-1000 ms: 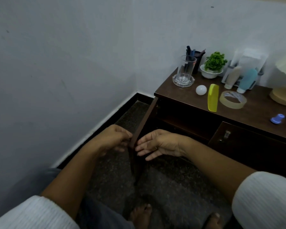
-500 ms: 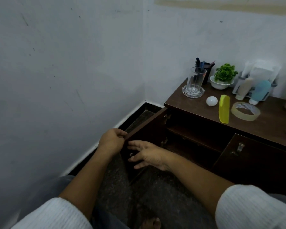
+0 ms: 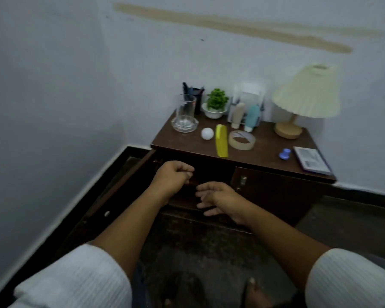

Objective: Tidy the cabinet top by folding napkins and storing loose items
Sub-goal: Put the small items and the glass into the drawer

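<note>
Dark wooden cabinet (image 3: 273, 192), left door (image 3: 111, 196) swung open, both hands before the opening.

Left hand (image 3: 172, 177) loosely clenched, empty; right hand (image 3: 218, 197) released, fingers spread. On the worktop (image 3: 265, 150): yellow plastic comb (image 3: 221, 141) between white ball (image 3: 207, 133) and clear tape roll (image 3: 242, 140); small blue cap (image 3: 285, 154) beside a booklet (image 3: 311, 161); cream pleated lamp (image 3: 305, 96).

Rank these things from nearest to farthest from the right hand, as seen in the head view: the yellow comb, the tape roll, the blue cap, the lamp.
Measured from the right hand:
1. Yellow comb, lying at the cabinet top's front edge, just above the hand.
2. Tape roll, right beside the comb.
3. Blue cap, farther right, near the front edge.
4. Lamp, at the back right by the wall.
</note>
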Available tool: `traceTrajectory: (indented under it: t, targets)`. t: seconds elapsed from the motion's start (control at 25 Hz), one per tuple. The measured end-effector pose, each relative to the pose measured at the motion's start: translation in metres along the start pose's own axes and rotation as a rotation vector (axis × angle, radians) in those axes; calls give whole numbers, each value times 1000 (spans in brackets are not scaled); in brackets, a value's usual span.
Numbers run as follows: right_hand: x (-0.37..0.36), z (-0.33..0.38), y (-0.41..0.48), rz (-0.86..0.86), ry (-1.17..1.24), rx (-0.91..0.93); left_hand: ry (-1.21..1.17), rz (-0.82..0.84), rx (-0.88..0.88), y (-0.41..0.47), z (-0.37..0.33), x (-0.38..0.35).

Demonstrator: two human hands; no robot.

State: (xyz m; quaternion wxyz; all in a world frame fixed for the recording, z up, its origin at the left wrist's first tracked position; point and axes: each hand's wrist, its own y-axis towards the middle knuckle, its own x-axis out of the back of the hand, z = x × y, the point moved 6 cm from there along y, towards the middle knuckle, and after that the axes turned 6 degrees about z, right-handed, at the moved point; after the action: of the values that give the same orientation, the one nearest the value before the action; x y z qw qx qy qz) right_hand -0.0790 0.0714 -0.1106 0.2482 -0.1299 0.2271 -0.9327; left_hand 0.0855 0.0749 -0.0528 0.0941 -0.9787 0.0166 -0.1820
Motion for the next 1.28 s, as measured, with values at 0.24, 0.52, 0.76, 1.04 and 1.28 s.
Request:
traceTrajectory:
  t: [0.24, 0.52, 0.76, 1.04, 1.28]
  targets:
    - [120, -40, -38, -402, 237, -53, 40, 242, 63, 57, -17, -108]
    - [131, -61, -5, -347, 447, -27, -83, 380, 155, 86, -5, -151]
    - [126, -78, -8, -272, 392, -28, -178, 322, 163, 89, -10, -156]
    - [129, -124, -61, -185, 297, -42, 140, 606, 140, 60, -21, -174]
    - [144, -152, -107, -20, 304, -187, 147, 940, 178, 18, -18, -218]
